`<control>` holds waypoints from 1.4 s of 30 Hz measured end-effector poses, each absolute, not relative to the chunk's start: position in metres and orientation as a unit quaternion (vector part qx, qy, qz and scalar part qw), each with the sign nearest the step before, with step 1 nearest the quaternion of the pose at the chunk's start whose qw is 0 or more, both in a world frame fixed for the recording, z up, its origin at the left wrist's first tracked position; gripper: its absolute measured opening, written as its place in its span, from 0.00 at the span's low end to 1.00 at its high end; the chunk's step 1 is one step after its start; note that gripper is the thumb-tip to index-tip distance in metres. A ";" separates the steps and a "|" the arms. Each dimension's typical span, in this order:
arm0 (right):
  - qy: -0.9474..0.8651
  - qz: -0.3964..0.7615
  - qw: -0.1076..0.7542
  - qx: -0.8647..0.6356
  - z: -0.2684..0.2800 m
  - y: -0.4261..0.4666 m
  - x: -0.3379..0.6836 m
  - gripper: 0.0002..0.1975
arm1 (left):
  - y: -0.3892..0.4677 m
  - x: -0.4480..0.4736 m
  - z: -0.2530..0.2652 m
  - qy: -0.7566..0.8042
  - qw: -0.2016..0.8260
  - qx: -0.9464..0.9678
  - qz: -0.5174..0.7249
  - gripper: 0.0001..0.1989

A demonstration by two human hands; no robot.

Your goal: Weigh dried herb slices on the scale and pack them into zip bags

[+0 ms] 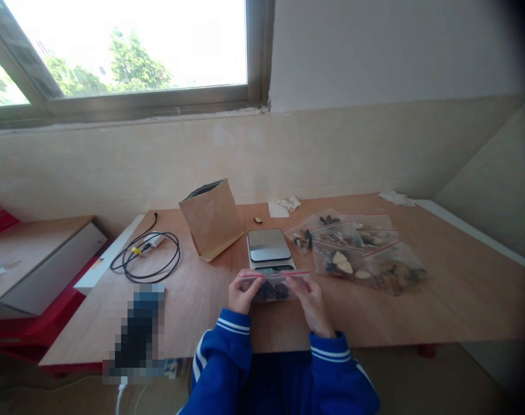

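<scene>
Between my two hands is a small clear zip bag [271,292] with a red seal strip and dark pieces inside. My left hand [244,292] pinches its top edge on the left, thumb toward me. At the right end of the same edge, my right hand [310,297] grips the strip between thumb and fingers. Just behind the bag sits a kitchen scale [269,245] with a silver plate; the bag partly covers its display. A brown kraft paper pouch [213,222] stands with its top open, left of the scale.
Several clear zip bags [353,253] of dried pieces lie overlapping on the right. A small loose piece [258,220] and white paper scraps [288,204] are near the wall. To the left are a coiled black cable [179,253] and a blurred-out dark device [137,331] with a white cord.
</scene>
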State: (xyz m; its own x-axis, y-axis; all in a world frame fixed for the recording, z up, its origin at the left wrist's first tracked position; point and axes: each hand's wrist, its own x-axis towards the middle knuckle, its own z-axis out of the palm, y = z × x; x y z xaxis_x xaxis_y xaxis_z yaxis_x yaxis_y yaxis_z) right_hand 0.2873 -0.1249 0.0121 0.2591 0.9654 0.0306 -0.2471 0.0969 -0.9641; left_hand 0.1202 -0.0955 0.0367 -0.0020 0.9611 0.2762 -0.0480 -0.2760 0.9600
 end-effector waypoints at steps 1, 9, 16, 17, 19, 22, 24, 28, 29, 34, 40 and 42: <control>-0.381 0.470 0.635 -0.480 0.012 -0.125 0.287 0.19 | -0.095 0.120 0.037 0.415 0.436 0.554 0.576 0.11; -0.354 0.427 0.659 -0.508 0.013 -0.125 0.285 0.17 | -0.095 0.118 0.036 0.438 0.405 0.553 0.581 0.10; -0.391 0.509 0.624 -0.445 0.025 -0.129 0.289 0.19 | -0.095 0.120 0.035 0.394 0.459 0.581 0.544 0.10; -0.395 0.517 0.619 -0.439 0.027 -0.130 0.289 0.18 | -0.095 0.121 0.036 0.393 0.461 0.579 0.546 0.10; -0.410 0.521 0.609 -0.436 0.029 -0.130 0.287 0.17 | -0.096 0.122 0.038 0.391 0.465 0.573 0.551 0.10; -0.435 0.506 0.600 -0.441 0.031 -0.129 0.283 0.17 | -0.097 0.122 0.040 0.385 0.469 0.570 0.554 0.11; -0.440 0.491 0.605 -0.446 0.029 -0.128 0.281 0.17 | -0.097 0.122 0.041 0.381 0.465 0.574 0.556 0.11; -0.438 0.448 0.621 -0.471 0.022 -0.125 0.279 0.15 | -0.095 0.120 0.036 0.386 0.438 0.586 0.562 0.10; -0.439 0.436 0.625 -0.475 0.020 -0.124 0.278 0.14 | -0.095 0.120 0.035 0.389 0.428 0.588 0.565 0.10; -0.437 0.434 0.627 -0.476 0.020 -0.124 0.277 0.14 | -0.094 0.119 0.034 0.396 0.416 0.587 0.571 0.09; -0.453 0.484 0.601 -0.447 0.029 -0.127 0.279 0.15 | -0.097 0.121 0.040 0.401 0.432 0.598 0.542 0.10; -0.464 0.477 0.593 -0.452 0.030 -0.127 0.277 0.14 | -0.097 0.122 0.039 0.400 0.417 0.611 0.542 0.10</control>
State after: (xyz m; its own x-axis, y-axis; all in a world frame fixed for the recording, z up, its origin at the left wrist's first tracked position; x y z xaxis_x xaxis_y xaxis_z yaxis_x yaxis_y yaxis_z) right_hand 0.2773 -0.1269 0.0304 0.1139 0.9863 0.1195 -0.1460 0.1355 -0.9800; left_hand 0.1217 -0.0971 0.0387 0.0930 0.9399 0.3285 0.0371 -0.3330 0.9422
